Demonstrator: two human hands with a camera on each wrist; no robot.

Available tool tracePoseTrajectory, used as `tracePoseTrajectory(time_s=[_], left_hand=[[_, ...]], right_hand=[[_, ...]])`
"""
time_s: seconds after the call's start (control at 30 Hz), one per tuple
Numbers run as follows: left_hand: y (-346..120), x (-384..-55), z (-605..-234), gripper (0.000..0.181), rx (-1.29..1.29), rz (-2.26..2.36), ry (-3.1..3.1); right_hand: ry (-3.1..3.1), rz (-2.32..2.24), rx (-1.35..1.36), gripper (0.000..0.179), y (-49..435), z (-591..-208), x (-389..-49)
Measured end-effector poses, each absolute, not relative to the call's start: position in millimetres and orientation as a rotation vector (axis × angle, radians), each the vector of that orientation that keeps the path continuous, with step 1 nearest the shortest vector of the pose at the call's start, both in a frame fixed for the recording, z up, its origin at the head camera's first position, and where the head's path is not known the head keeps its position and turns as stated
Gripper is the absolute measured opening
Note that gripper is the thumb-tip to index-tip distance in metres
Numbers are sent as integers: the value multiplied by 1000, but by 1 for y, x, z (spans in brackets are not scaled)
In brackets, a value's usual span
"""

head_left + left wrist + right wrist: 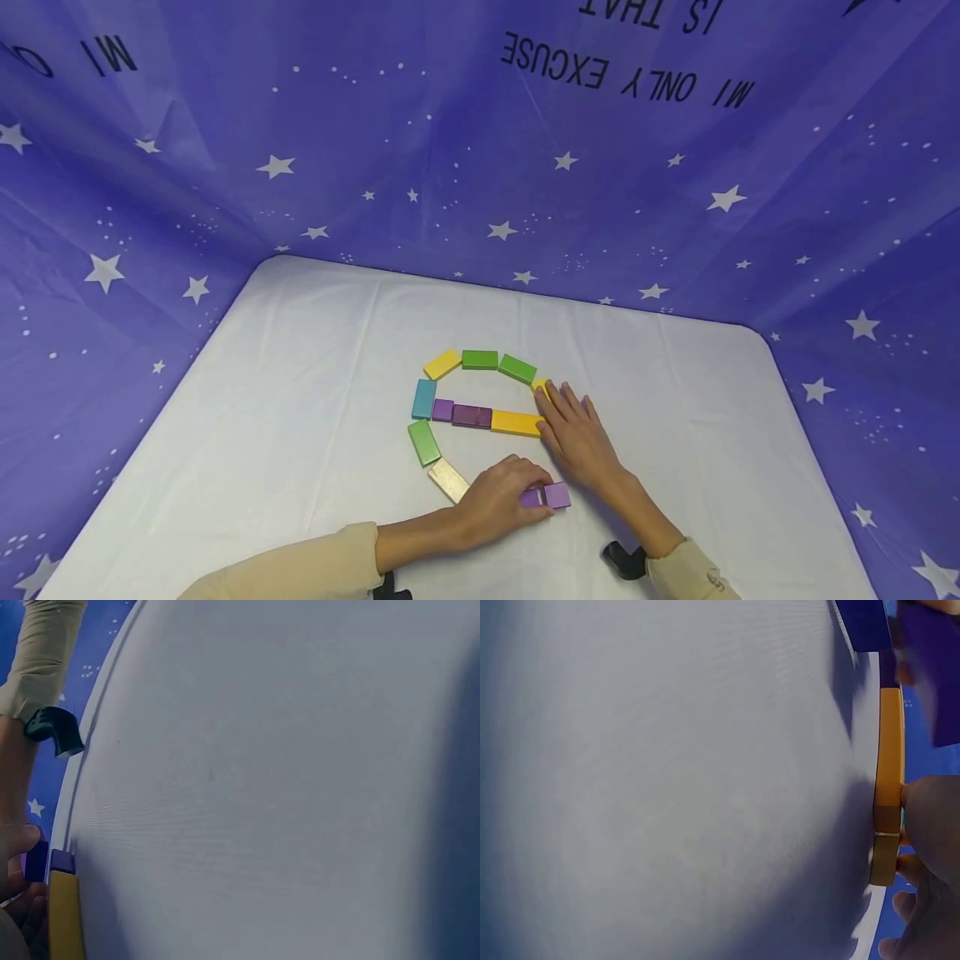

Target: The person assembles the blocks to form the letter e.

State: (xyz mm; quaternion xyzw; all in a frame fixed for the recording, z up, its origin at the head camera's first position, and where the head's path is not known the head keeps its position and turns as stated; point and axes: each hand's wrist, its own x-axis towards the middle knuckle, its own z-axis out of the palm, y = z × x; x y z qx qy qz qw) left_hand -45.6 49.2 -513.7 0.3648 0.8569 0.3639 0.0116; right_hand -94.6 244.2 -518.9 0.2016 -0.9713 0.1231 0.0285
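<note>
In the head view, blocks form a rounded figure with a bar across it. My left hand (497, 502) is at its lower end, thumb and fingers pinching a light purple block (557, 495). Another purple block (531, 498) shows between those fingers, partly hidden. My right hand (579, 437) lies with fairly straight fingers at the figure's right side. Its thumb touches the end of the long yellow block (516, 423), and its fingertips rest at a short yellow block (540, 386), mostly covered. The left hand hides part of the lower curve beyond the pale wooden block (448, 481).
The bar continues left with a dark purple block (472, 417) and a small purple block (443, 410). Green (480, 360), yellow (442, 364) and teal (423, 399) blocks make up the curve. Black straps (624, 560) sit near the wrists. A starry blue cloth surrounds the white table (337, 333).
</note>
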Motion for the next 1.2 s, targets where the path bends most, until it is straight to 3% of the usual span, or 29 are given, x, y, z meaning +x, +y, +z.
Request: tracePoseTrajectory(time_s=[0.9,1.2], left_hand=[[57,-44,-521,30,1215,919,2785],[51,-52,-514,38,1184,911,2760]], right_hand=[[-2989,357,623,55,244,-520,-95],[-2993,432,608,55,246,-519,-95]])
